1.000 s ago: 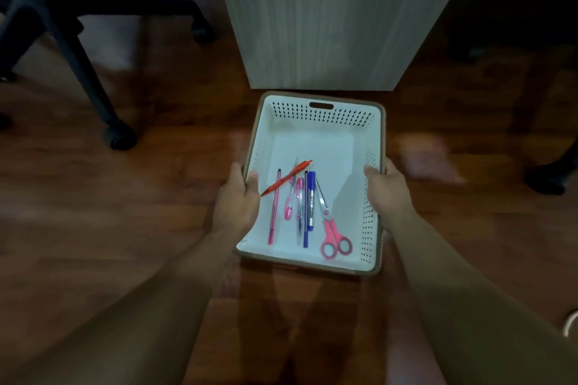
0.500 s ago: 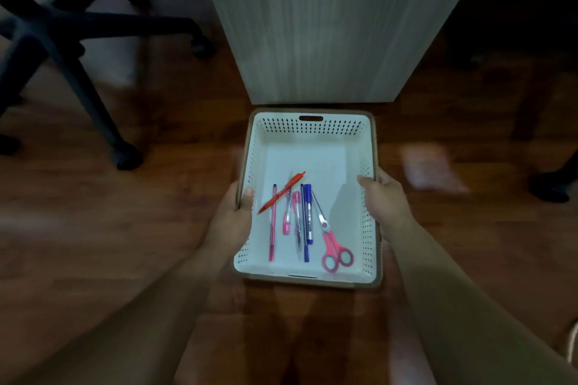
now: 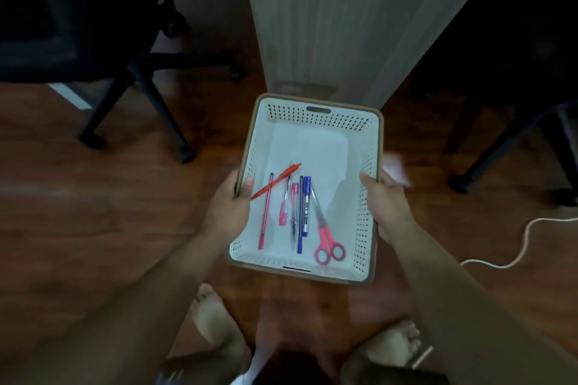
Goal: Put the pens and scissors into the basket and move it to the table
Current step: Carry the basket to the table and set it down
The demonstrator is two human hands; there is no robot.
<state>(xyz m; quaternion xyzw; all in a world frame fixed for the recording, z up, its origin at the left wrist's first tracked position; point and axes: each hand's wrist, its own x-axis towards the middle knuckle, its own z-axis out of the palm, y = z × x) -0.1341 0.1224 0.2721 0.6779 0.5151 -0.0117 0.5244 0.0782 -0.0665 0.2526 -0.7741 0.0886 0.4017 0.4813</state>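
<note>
While held: 6 pens (image 3: 296,211), 1 scissors (image 3: 327,236).

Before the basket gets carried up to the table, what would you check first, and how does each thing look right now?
1. Left hand grips the basket by its side rim: ok.
2. Right hand grips the opposite rim: ok.
3. Scissors inside: ok.
4. Pens inside, red pen lying across the others, none over the rim: ok.
5. Basket level: it looks tipped toward the person; contents sit at the near end: cannot tell.
6. Path: white cable on the floor to the right, chair base to the left: not ok.
</note>
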